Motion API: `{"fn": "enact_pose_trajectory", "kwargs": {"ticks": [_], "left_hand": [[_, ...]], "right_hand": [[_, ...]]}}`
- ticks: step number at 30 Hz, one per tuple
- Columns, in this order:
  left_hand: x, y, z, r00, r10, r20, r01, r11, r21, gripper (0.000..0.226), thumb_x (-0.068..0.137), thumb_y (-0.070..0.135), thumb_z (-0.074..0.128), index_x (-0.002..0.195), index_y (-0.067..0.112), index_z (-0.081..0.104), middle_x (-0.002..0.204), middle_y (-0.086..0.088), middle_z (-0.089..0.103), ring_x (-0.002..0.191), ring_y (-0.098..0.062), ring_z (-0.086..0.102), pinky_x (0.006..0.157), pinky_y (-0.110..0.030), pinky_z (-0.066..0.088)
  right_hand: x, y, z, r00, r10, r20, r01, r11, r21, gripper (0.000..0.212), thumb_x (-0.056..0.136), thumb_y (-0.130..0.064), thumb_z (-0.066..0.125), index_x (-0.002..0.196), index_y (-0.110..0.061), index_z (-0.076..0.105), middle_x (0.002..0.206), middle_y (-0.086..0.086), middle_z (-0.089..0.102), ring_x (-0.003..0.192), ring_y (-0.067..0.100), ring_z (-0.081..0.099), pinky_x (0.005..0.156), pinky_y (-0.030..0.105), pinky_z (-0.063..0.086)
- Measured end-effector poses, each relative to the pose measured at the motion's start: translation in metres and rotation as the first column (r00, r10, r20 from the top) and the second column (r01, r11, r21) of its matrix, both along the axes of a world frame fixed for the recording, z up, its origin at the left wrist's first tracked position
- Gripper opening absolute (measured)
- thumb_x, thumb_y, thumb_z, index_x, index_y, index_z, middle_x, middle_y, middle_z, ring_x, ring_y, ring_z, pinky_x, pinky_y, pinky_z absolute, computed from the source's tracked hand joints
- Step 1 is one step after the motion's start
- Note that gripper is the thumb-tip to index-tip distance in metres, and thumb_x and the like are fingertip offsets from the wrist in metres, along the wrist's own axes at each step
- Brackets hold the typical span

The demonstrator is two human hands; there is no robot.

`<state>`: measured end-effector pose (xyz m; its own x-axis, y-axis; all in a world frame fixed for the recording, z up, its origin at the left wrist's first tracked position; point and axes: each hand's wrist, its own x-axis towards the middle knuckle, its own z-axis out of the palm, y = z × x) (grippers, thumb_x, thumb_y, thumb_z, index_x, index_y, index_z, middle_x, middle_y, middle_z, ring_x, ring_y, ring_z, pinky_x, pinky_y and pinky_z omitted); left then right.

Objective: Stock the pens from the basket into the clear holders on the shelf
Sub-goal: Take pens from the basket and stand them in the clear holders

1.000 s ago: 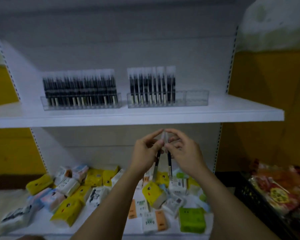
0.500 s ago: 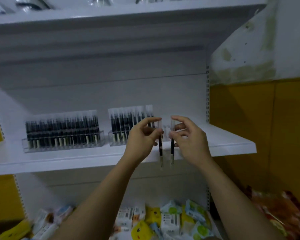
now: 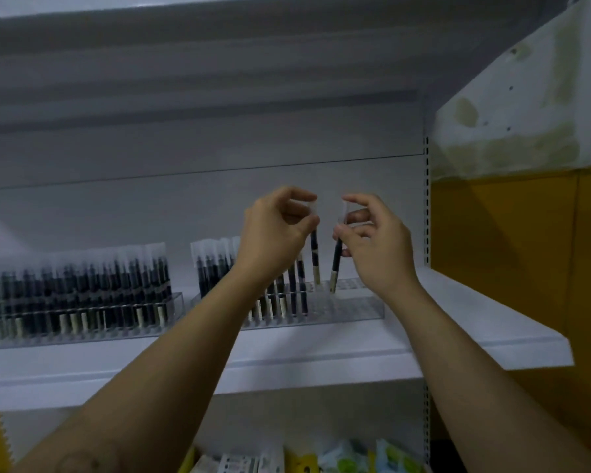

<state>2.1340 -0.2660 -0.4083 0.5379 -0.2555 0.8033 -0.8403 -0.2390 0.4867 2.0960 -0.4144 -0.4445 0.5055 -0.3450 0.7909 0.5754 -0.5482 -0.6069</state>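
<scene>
Head view, mid-frame: the left hand [image 3: 273, 230] pinches one pen [image 3: 315, 254] upright. The right hand [image 3: 372, 247] pinches a second pen [image 3: 336, 261], tilted. Both tips are at the right clear holder [image 3: 355, 307]. Two holders stand on one shelf [image 3: 475, 322]; the left holder [image 3: 82, 332] is packed.

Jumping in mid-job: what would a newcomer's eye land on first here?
At centre, the left hand and right hand each pinch a black pen by its top, left pen and right pen pointing down at the empty end of the right holder. Beside it on the shelf, the left holder is packed with pens.
</scene>
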Motion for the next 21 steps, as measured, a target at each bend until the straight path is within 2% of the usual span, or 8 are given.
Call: {"fn": "enact_pose_trajectory", "kwargs": {"ticks": [5, 12, 17, 21], "left_hand": [[0.027, -0.012, 0.012, 0.999, 0.037, 0.030, -0.039, 0.997, 0.068, 0.022, 0.085, 0.019, 0.071, 0.106, 0.024, 0.064, 0.089, 0.011, 0.066, 0.083, 0.001, 0.064, 0.074, -0.014, 0.053], [0.057, -0.021, 0.014, 0.999, 0.046, -0.020, -0.043, 0.990, 0.133, 0.020, 0.083, 0.017, 0.074, 0.099, 0.023, 0.063, 0.083, 0.011, 0.067, 0.078, 0.000, 0.066, 0.073, -0.017, 0.055], [0.062, -0.018, 0.016, 0.999, 0.044, -0.020, -0.041, 0.988, 0.146, 0.020, 0.082, 0.020, 0.074, 0.098, 0.024, 0.064, 0.082, 0.012, 0.068, 0.074, 0.003, 0.066, 0.068, -0.010, 0.053], [0.063, -0.016, 0.013, 0.999, 0.044, -0.031, -0.039, 0.987, 0.154, 0.020, 0.082, 0.021, 0.074, 0.098, 0.025, 0.064, 0.078, 0.013, 0.068, 0.072, 0.006, 0.066, 0.065, -0.010, 0.053]], "right_hand": [[0.034, -0.008, 0.008, 1.000, 0.005, 0.028, -0.006, 0.999, 0.037, 0.037, 0.090, -0.016, 0.066, 0.122, -0.028, 0.056, 0.093, -0.008, 0.059, 0.083, 0.015, 0.068, 0.073, 0.042, 0.060], [0.068, -0.022, 0.002, 1.000, 0.024, -0.001, -0.024, 0.997, 0.069, 0.036, 0.089, -0.014, 0.066, 0.120, -0.030, 0.057, 0.092, -0.004, 0.060, 0.083, 0.017, 0.068, 0.074, 0.044, 0.059], [0.078, -0.025, -0.005, 0.998, 0.063, -0.018, -0.060, 0.992, 0.114, 0.036, 0.090, -0.010, 0.066, 0.117, -0.031, 0.058, 0.091, -0.003, 0.060, 0.081, 0.017, 0.069, 0.071, 0.045, 0.060], [0.080, -0.025, -0.006, 0.995, 0.091, -0.037, -0.088, 0.992, 0.088, 0.036, 0.088, -0.010, 0.067, 0.118, -0.030, 0.059, 0.088, -0.004, 0.060, 0.080, 0.019, 0.070, 0.072, 0.044, 0.060]]}}
